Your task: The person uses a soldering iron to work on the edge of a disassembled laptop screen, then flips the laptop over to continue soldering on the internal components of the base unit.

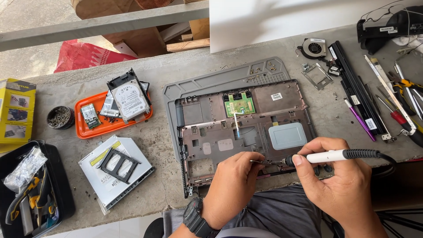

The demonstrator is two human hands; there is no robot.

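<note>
An opened laptop base shell (244,128) lies upside up on a grey work mat (211,83), with a green circuit board (239,104) and a grey pad (287,135) inside. My right hand (339,176) grips a white electric screwdriver (335,155) with a black cable, its tip pointing left at the shell's near edge. My left hand (233,185), wearing a black wristwatch, rests by that tip and steadies the bit with its fingertips.
An orange tray (83,125) holds a hard drive (130,100) and small cards. An optical drive (116,169) with a black bracket lies at left. A black toolbox (31,189), yellow box (15,110), screw tin (61,117), fan (313,47), battery (354,83) and hand tools (398,101) surround.
</note>
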